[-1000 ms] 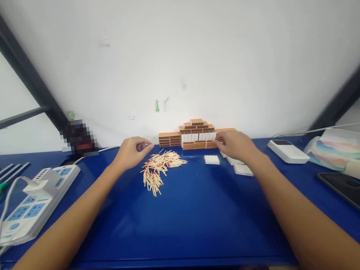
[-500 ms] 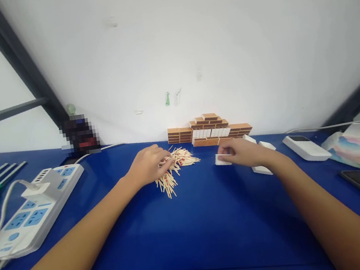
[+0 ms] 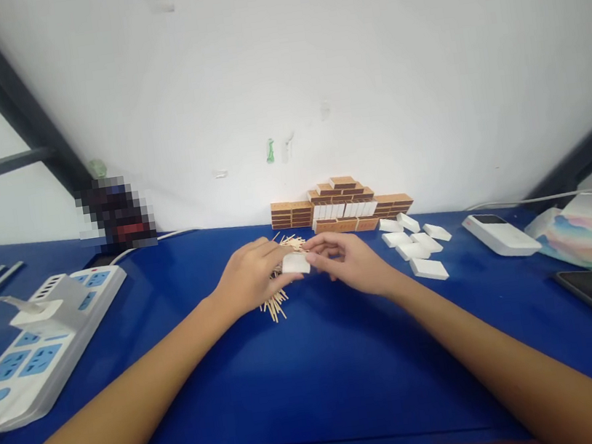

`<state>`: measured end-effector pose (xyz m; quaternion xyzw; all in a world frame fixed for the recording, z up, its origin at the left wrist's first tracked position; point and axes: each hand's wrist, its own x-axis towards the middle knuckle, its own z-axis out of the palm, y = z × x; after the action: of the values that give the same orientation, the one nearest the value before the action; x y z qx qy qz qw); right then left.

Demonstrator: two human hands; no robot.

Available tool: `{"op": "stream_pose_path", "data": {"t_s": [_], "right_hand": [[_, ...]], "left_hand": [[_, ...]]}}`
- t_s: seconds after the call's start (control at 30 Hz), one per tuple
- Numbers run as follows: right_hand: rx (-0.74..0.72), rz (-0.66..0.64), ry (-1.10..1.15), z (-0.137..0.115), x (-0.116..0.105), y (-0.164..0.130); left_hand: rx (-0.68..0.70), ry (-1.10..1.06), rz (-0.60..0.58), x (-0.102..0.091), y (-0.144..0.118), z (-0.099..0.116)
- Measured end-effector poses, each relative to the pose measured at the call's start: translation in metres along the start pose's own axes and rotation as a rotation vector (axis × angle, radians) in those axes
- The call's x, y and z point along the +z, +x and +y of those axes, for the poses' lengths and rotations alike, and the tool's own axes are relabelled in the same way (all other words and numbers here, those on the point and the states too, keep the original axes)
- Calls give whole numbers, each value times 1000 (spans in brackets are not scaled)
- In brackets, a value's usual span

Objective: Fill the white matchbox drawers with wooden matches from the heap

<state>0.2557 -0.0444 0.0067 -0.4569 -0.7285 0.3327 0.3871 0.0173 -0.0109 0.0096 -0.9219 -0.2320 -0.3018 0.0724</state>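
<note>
Both hands meet mid-worktop, toward the back edge. Left hand (image 3: pixel 249 278) and right hand (image 3: pixel 349 262) fingers pinch one small white cardboard matchbox tray (image 3: pixel 296 263) over the loose pile of wooden matchsticks (image 3: pixel 278 294). Judged early: five white trays (image 3: pixel 415 246) lie empty rightward; brown sleeves stack (image 3: pixel 340 205) stands at the wall

head view; forward-down, close over table (image 3: pixel 320 395)

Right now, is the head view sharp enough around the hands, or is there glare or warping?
Head view: even, soft light, no glare on the blue table; left hand and right hand slightly soft around the white box; wide-angle bending at the edges; a pixelated patch by the wall.
</note>
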Motion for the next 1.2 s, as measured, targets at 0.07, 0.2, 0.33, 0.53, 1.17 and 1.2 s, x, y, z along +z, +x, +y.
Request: {"op": "stream_pose_path", "data": {"t_s": [0.07, 0.2, 0.33, 0.53, 1.17, 1.2], "right_hand": [[-89, 97, -256, 11, -4, 4], [-110, 129, -634, 23, -4, 10], [-84, 85, -767, 17, 3, 13], [-51, 35, -836, 12, 3, 14], [-92, -133, -1128, -2, 0, 16], [-92, -144, -1123, -2, -2, 16]], "left_hand": [[-120, 50, 16, 0, -1, -10], [-312, 92, 61, 1, -2, -23], [-348, 58, 58, 1, -4, -27], [-349, 50, 19, 3, -5, -27], [-303, 32, 38, 4, -4, -22], [-307, 31, 40, 3, -4, -22]]}}
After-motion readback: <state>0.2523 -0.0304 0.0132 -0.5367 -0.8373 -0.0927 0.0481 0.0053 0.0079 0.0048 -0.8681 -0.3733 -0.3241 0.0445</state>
